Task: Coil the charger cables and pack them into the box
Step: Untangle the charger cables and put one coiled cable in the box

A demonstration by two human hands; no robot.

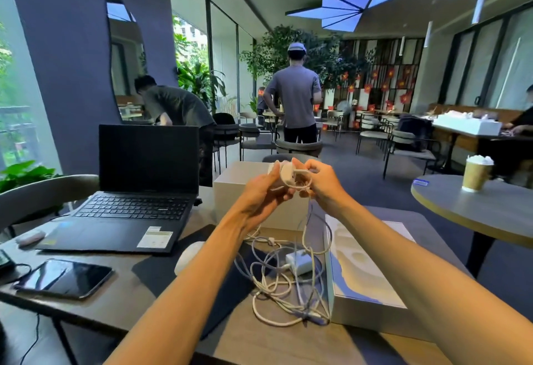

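Observation:
Raised above the table, my left hand grips a white charger block with turns of white cable round it. My right hand pinches that cable right beside the block. The cable's loose end hangs down to a tangled heap of white cables on the table, where a second white adapter lies. A beige box stands just behind my hands. A flat white box lies to the right of the heap.
An open black laptop stands at the left, with a phone in front of it. A paper cup sits on a round table at the right. Chairs and several people are farther back.

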